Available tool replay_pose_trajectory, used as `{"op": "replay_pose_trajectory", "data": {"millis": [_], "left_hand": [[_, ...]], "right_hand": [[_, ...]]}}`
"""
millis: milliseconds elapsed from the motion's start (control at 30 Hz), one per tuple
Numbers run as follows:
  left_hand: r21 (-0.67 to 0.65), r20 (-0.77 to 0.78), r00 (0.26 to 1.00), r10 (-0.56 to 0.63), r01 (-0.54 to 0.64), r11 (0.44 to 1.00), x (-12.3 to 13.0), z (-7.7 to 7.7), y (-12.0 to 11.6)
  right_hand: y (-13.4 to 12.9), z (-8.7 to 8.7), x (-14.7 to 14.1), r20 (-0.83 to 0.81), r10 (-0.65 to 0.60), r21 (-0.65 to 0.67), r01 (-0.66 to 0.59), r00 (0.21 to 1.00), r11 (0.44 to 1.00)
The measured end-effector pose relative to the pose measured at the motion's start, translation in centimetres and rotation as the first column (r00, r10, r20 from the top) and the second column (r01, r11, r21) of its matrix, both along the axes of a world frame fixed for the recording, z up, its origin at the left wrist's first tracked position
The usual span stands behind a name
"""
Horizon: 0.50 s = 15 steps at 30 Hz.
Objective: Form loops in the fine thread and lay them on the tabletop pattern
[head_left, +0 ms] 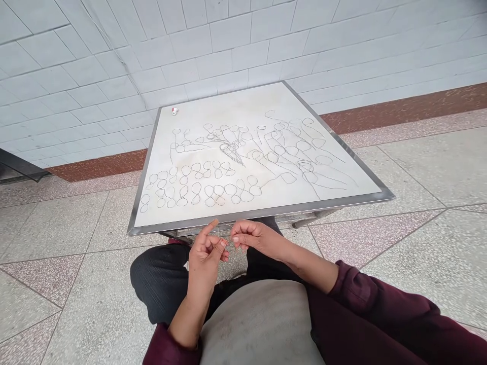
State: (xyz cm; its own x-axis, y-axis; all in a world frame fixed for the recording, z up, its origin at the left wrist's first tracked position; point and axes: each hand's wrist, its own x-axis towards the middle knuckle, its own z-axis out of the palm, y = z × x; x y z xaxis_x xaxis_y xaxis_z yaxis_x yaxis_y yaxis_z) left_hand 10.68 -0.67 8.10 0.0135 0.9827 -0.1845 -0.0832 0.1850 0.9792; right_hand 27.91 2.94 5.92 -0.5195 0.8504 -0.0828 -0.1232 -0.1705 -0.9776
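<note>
- The left hand is raised over the lap, forefinger pointing up and away, thumb and other fingers curled in toward a thin wire
- The right hand sits just beside it, fingertips pinched closed on the other end of the same wire
- The wire is very fine and hard to follow; it seems to arc as a small loop between the two hands, its long axis running roughly left to right, the curve rising away from the body
- Whether the left fingers truly clamp the wire cannot be told; they are nearly closed around it
- Just beyond the fingertips lies the metal edge of a low table
- Farther out from the grip, rows of small wire loops lie flat on the white top, mostly figure-eight shapes
- Beyond those, a looser tangle of loops with long tails
- At the far left corner, well apart, sits a small red and white object
</note>
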Motion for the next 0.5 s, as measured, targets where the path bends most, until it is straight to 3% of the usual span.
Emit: {"op": "replay_pose_trajectory", "data": {"millis": [233, 500], "left_hand": [[-0.037, -0.034, 0.999, -0.017, 0.016, 0.999, 0.06, 0.07, 0.21], [-0.024, -0.016, 0.997, -0.071, 0.070, 0.997, -0.02, 0.05, 0.25]], "right_hand": [[0.13, -0.62, -0.03, -0.080, -0.037, -0.069, 0.031, 0.996, 0.997], [0.32, -0.89, -0.25, 0.016, -0.013, -0.014, 0.013, 1.000, 1.000]]}}
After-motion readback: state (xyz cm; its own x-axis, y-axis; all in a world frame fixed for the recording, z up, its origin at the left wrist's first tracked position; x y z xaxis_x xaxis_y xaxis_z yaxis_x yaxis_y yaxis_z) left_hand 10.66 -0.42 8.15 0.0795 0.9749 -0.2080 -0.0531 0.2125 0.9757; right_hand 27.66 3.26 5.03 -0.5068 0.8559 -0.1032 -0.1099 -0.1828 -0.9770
